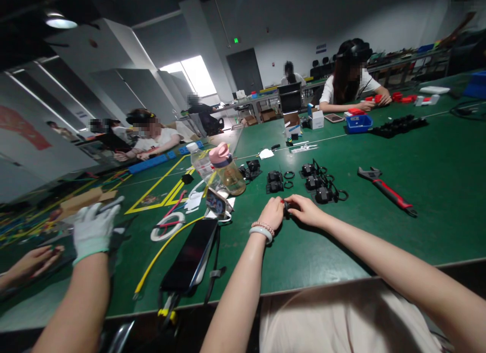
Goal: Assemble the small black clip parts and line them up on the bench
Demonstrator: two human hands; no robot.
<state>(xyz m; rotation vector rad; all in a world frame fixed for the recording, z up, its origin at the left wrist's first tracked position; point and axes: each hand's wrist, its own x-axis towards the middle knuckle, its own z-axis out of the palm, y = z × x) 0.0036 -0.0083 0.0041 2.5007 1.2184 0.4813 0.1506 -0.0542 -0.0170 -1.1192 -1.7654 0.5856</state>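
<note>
1. Pinching with both sets of fingertips, the left hand and right hand come together at 12 o'clock from the wearer, both closed on one small black part; fingers hide most of it.
2. The part sits just above the green surface; whether it touches there, I cannot tell.
3. At 8 o'clock from the hands, a dark phone lies near the surface's front edge, with a yellow cable curving along its far side.
4. At 9 o'clock, beyond the cable, lies a white roll; farther out the same way is a co-worker's gloved hand.
5. Just past the hands, black blocks stand in two groups: one at 12 o'clock, another at 1 o'clock, with black rings beside them.
6. Between 2 and 3 o'clock, well apart, lies a red-handled wrench.
7. At 10 o'clock stands a pink-lidded bottle.
8. Farther off, between 1 and 2 o'clock, sits a blue bin; behind it, a seated person handles red pieces.
</note>
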